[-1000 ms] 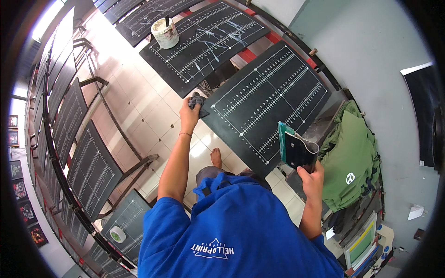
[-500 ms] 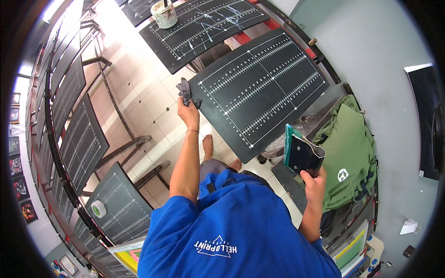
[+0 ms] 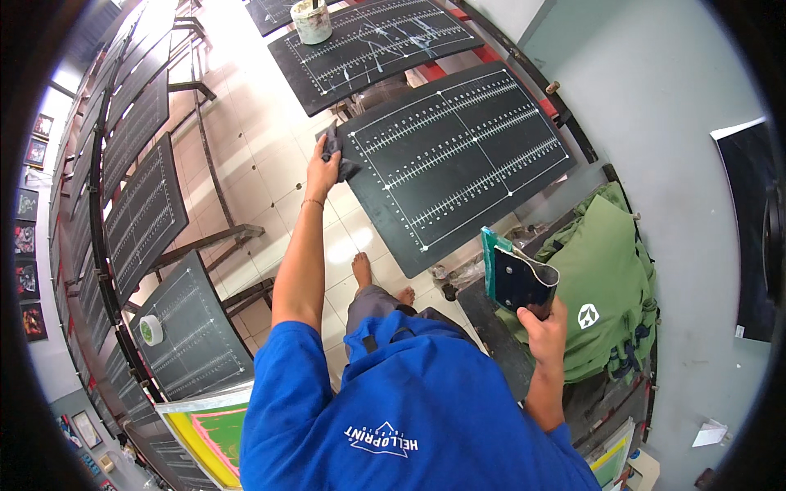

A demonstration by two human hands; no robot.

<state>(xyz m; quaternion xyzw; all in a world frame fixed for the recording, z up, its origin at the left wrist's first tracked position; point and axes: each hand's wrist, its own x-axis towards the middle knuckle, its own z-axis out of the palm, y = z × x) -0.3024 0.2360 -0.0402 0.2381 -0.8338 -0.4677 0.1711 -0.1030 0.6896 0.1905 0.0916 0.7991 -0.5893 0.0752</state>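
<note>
Left hand [image 3: 322, 170] curled round crumpled grey cloth [image 3: 349, 170] | right hand [image 3: 543, 331] grips flat black teal-edged tool [image 3: 517, 282] | risk: slack grip could drop it

Brightly lit from upper left, washed out on the far floor [image 3: 239, 61], bent and blackened at edges.

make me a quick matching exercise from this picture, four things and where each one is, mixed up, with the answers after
Things
1. dark grey cloth
2. teal-edged black tool
3. pale tub
4. white roll with green middle

Places
A. standing on a pale-streaked black board
B. in the right hand
C. on a dark board at picture left
D. in the left hand

Pairs
1-D, 2-B, 3-A, 4-C
</note>
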